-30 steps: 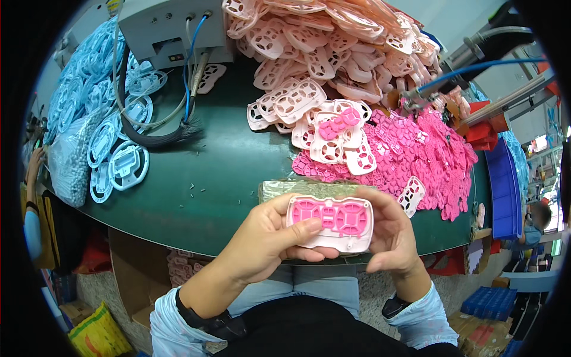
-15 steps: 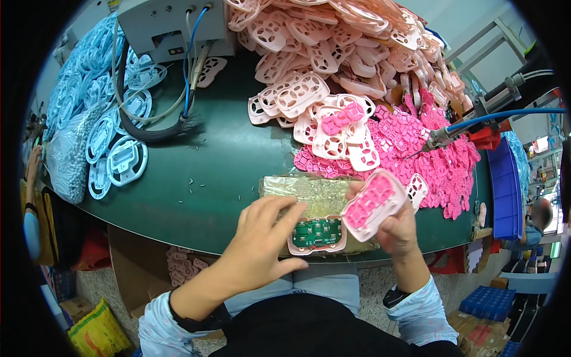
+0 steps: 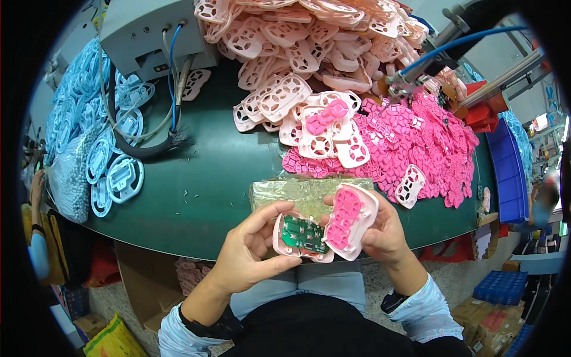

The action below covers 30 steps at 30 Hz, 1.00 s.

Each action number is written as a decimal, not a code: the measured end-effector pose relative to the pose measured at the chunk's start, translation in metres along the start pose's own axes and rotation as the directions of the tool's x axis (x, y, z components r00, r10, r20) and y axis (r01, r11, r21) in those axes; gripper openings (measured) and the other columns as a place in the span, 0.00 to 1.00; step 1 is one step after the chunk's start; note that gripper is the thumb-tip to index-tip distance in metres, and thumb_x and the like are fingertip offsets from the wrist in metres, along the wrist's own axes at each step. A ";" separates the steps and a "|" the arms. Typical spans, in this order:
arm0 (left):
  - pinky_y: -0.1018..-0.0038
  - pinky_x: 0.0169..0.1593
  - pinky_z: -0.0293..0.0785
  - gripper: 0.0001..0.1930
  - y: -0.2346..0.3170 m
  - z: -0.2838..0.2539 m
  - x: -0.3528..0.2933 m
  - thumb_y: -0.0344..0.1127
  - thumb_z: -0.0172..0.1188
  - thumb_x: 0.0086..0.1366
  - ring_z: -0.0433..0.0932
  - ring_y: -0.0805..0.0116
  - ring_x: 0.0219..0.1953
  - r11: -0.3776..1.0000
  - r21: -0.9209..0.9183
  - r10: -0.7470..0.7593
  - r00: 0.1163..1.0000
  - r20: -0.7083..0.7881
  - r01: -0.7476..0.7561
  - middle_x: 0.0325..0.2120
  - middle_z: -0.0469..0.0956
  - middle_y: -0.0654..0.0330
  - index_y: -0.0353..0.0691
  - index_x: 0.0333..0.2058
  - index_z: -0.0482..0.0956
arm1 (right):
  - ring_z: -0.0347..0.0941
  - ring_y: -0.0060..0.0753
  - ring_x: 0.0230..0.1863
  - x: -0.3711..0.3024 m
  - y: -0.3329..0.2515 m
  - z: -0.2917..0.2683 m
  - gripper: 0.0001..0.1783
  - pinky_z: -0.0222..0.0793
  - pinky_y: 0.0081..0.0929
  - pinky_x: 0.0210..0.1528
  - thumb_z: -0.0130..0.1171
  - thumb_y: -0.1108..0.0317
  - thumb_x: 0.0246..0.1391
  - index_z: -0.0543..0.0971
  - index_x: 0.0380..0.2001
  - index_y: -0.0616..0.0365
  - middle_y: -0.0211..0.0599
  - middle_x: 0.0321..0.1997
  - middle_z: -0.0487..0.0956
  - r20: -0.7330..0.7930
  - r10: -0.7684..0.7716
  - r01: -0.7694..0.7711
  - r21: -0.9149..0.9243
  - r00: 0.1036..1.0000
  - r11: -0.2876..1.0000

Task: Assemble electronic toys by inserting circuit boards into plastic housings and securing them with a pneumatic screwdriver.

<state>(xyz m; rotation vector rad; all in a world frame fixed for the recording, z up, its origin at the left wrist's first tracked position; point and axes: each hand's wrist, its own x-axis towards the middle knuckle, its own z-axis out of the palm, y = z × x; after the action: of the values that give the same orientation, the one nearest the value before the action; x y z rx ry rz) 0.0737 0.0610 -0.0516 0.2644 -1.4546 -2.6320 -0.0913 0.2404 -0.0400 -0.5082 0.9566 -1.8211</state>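
Note:
My left hand (image 3: 253,244) grips the left side of a pale pink shell with a green circuit board (image 3: 300,233) inside it. In my right hand (image 3: 385,235) is a matching pale pink shell half (image 3: 361,226), tilted so its inner side faces me. A bright pink button pad (image 3: 344,220) sits in that half. The two halves meet edge to edge, the right one partly over the board's right end. Both are held just in front of a block wrapped in clear yellowish film (image 3: 297,193).
Pale pink shells (image 3: 285,38) are heaped at the back, and bright pink button pads (image 3: 410,143) at the right. Light blue ring-shaped parts (image 3: 126,172) lie left by a grey machine box (image 3: 157,44). An air-hosed tool (image 3: 410,80) hangs above the pads. A blue bin (image 3: 508,178) stands right.
My left hand has taken hold of the shell with the board and lifted it. My right hand has turned its half and brought it against that shell. The hanging tool has swung up and left.

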 end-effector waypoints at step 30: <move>0.69 0.60 0.67 0.40 0.002 0.023 0.004 0.20 0.66 0.55 0.66 0.63 0.61 0.999 0.041 0.039 0.994 -0.105 -0.035 0.63 0.58 0.52 0.32 0.65 0.55 | 0.73 0.44 0.51 0.006 0.016 0.027 0.26 0.71 0.33 0.50 0.69 0.73 0.42 0.79 0.49 0.57 0.45 0.55 0.73 0.268 -0.299 0.358 -0.882 0.916 0.308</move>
<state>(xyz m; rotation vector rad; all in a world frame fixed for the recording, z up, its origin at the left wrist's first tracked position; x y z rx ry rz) 0.0646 0.0777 -0.0381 0.3718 -1.4632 -2.5214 -0.0660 0.2210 -0.0367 -1.5598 1.9562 -1.3943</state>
